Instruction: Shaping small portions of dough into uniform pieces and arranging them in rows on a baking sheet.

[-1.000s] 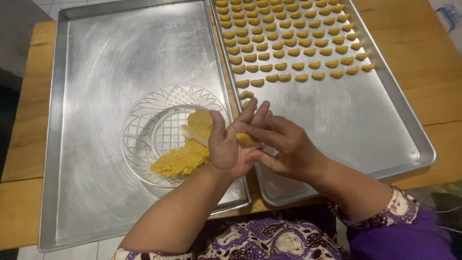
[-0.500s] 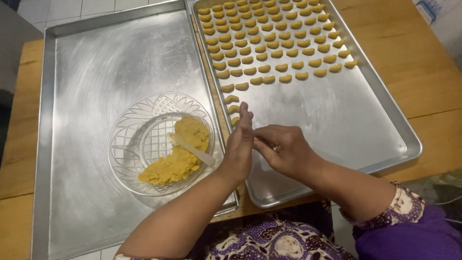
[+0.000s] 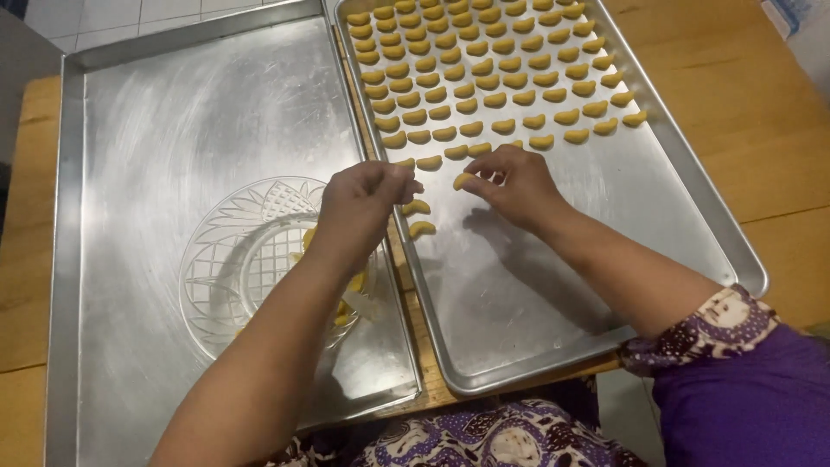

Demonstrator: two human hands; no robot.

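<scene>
My right hand point(image 3: 512, 183) hovers low over the right metal tray point(image 3: 674, 207) and pinches a small yellow crescent of dough point(image 3: 463, 180) at its fingertips, just below the rows of shaped dough pieces point(image 3: 484, 78). My left hand point(image 3: 359, 207) sits above the gap between the two trays with its fingers curled in; whether it holds anything I cannot tell. Two loose crescents point(image 3: 418, 218) lie on the right tray beside that hand. A clear glass bowl point(image 3: 229, 259) with yellow dough point(image 3: 350, 294) rests on the left tray, partly hidden under my left forearm.
The left metal tray point(image 3: 173, 130) carries only the glass bowl. Both trays lie side by side on a wooden table point(image 3: 752, 104). The lower and right parts of the right tray are bare metal. A purple patterned garment shows at the bottom edge.
My hands have parted. The right hand moved up the right tray toward the rows with a crescent. The left hand stayed near the tray gap, now covering the bowl's dough.
</scene>
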